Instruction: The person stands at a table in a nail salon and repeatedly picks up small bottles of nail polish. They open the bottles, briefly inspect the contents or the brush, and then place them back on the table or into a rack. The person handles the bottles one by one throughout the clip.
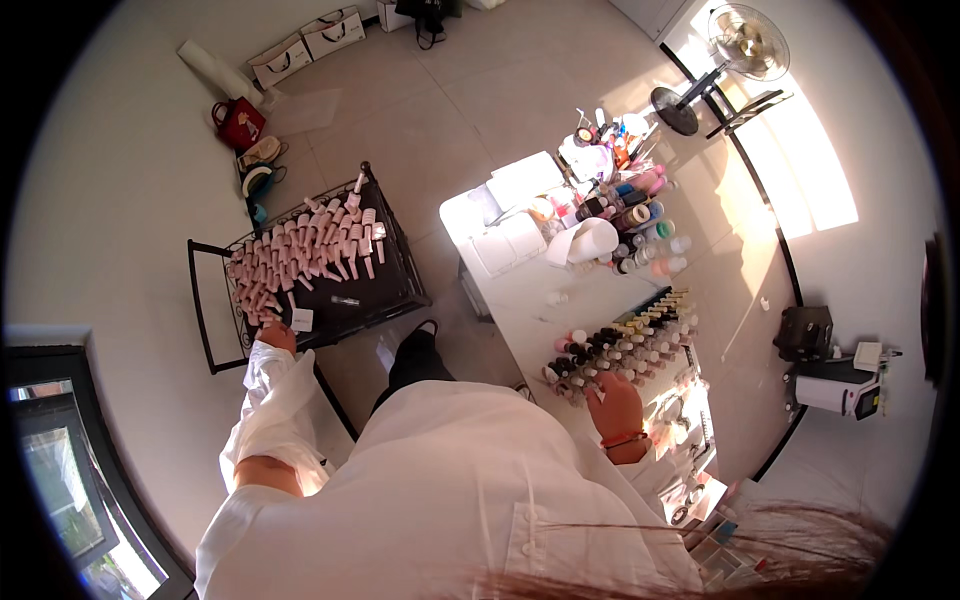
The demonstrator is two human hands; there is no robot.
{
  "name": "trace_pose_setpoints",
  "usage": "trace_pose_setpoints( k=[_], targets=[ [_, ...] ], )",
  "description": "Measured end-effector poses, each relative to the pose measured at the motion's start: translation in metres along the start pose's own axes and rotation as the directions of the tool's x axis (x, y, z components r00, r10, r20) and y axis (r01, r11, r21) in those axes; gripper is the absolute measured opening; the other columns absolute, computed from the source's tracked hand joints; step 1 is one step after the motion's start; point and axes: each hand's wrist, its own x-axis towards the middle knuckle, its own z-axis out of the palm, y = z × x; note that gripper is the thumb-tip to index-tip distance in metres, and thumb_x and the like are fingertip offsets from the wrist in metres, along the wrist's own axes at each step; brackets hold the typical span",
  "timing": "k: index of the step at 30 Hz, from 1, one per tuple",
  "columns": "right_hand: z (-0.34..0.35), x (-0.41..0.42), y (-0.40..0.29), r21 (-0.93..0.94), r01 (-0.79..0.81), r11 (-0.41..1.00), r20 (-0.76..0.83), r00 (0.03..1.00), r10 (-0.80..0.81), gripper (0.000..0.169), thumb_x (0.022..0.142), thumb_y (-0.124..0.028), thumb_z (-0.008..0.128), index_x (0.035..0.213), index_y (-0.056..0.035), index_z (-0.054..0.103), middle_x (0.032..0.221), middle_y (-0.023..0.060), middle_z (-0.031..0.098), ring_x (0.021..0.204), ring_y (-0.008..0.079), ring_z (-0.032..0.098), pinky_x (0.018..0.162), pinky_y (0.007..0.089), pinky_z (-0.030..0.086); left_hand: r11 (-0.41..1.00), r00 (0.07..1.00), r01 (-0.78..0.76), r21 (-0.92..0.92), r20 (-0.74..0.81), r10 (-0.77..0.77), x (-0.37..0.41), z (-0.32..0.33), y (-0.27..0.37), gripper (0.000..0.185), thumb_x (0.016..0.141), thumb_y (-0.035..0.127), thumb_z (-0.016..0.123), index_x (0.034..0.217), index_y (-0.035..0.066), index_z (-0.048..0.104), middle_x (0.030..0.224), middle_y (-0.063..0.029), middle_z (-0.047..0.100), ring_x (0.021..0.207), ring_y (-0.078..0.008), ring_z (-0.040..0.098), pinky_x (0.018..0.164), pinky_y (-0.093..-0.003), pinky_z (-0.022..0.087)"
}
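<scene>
My left hand (277, 337) is at the near left corner of a dark metal rack, beside the closest of many pale pink nail polish bottles (300, 247). Its fingers are partly hidden, so a grip cannot be made out. A small white card (301, 320) and a small clear item (345, 301) lie on the rack's dark top (334, 319). Over on the white table (502, 292), my right hand (616, 411) reaches the near edge of rows of nail polish bottles (622, 349) with dark, white and gold caps. Its fingertips touch or nearly touch the nearest bottles; whether they hold one is unclear.
Farther along the table stand white boxes (525, 180), a paper roll (595, 240) and crowded jars (637, 217). A standing fan (679, 111) is beyond it. Bags (240, 122) line the left wall. A white machine (836, 390) sits at the right.
</scene>
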Motion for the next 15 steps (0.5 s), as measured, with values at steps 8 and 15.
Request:
trace_pose_setpoints(
  k=[8, 15],
  targets=[
    [-0.013, 0.003, -0.004, 0.157, -0.001, 0.988, -0.155, 0.988, 0.026, 0.022, 0.082, -0.012, 0.073, 0.101, -0.0028, 0.067, 0.099, 0.0184, 0.064, 0.091, 0.0394, 0.064, 0.075, 0.0477, 0.053, 0.867, 0.882, -0.430, -0.251, -0.322, 0.344, -0.048, -0.051, 0.144, 0.022, 0.078, 0.008, 0.071, 0.100, 0.006, 0.068, 0.093, -0.0159, 0.069, 0.087, -0.0348, 0.068, 0.079, -0.0447, 0.054],
    [-0.020, -0.016, 0.018, 0.317, 0.005, 0.948, -0.479, 0.864, 0.155, 0.038, 0.086, -0.010, 0.070, 0.121, -0.0020, 0.061, 0.121, 0.0203, 0.061, 0.110, 0.0381, 0.059, 0.092, 0.0422, 0.050, 0.493, 0.690, -0.703, -0.512, -0.321, 0.649, -0.124, -0.110, 0.299, 0.019, 0.082, 0.003, 0.069, 0.101, 0.003, 0.067, 0.090, -0.0122, 0.069, 0.081, -0.0275, 0.067, 0.076, -0.0364, 0.055]
  ],
)
